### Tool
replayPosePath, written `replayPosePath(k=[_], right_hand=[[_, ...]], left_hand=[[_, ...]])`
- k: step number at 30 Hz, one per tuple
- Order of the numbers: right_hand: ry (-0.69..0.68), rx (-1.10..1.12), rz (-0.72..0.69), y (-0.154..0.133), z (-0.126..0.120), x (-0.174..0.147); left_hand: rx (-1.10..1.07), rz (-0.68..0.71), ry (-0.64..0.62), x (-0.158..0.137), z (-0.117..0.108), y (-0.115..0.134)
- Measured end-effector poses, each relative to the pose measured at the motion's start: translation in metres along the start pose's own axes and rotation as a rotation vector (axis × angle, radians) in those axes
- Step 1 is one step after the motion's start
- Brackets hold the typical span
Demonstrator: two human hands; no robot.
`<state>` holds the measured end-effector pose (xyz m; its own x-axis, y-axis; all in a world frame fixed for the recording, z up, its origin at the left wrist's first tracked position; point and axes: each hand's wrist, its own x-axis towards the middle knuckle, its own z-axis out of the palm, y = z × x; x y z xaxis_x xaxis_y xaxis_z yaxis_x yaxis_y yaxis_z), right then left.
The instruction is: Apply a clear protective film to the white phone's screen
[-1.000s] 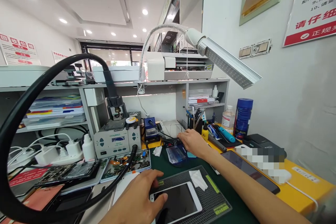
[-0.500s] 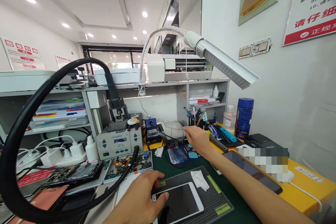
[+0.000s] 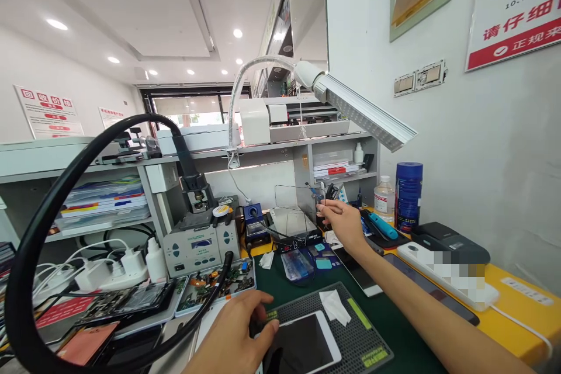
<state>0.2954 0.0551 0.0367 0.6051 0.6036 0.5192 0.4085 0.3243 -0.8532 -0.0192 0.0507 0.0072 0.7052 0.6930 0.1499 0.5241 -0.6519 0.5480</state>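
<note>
My right hand [image 3: 346,225] pinches the right edge of a clear sheet with a thin dark outline [image 3: 291,196], held up over the back of the bench. The sheet is see-through, so its far side is hard to make out. My left hand [image 3: 239,330] has thumb and fingers apart, with the thumb at the upper left edge of a white tablet [image 3: 302,342] with a dark screen. That tablet lies on a grey perforated mat [image 3: 363,333], where a crumpled white wipe [image 3: 335,307] rests beside it.
A second white-edged tablet [image 3: 357,272] lies under my right forearm. Behind are a flat-topped device [image 3: 291,222], a soldering station [image 3: 256,228] and a grey rework unit [image 3: 193,245]. A thick black hose [image 3: 17,280] loops across the left. A parts tray [image 3: 219,280] sits left of centre.
My right hand has shifted right and lifted the clear sheet upright off the flat-topped device. My left hand stays by the tablet. The view has turned slightly.
</note>
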Motion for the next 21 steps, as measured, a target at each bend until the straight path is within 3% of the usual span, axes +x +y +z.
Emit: replayPosePath(k=[7,10,13,15,17,19,21], right_hand=[[-0.118,0.285,0.105,-0.039,-0.006,-0.019],[-0.167,0.31,0.071,-0.052,-0.003,-0.034],[-0.181,0.279,-0.024,-0.058,0.005,-0.056],[-0.181,0.213,-0.233,-0.058,0.01,-0.072],[-0.201,0.028,-0.757,-0.056,0.014,-0.086],[-0.219,-0.159,-1.177,-0.055,0.017,-0.096],[-0.238,-0.28,-1.354,-0.054,0.019,-0.1]], left_hand=[[-0.194,0.076,0.195,0.002,0.004,-0.001],[-0.311,0.103,0.247,0.003,0.003,-0.004],[-0.572,0.083,0.288,0.003,-0.001,-0.005],[-0.837,0.124,0.299,0.002,-0.005,-0.003],[-1.093,0.197,0.309,0.001,-0.011,0.0],[-1.245,0.184,0.374,0.001,-0.016,0.004],[-1.282,0.075,0.481,0.002,-0.021,0.005]])
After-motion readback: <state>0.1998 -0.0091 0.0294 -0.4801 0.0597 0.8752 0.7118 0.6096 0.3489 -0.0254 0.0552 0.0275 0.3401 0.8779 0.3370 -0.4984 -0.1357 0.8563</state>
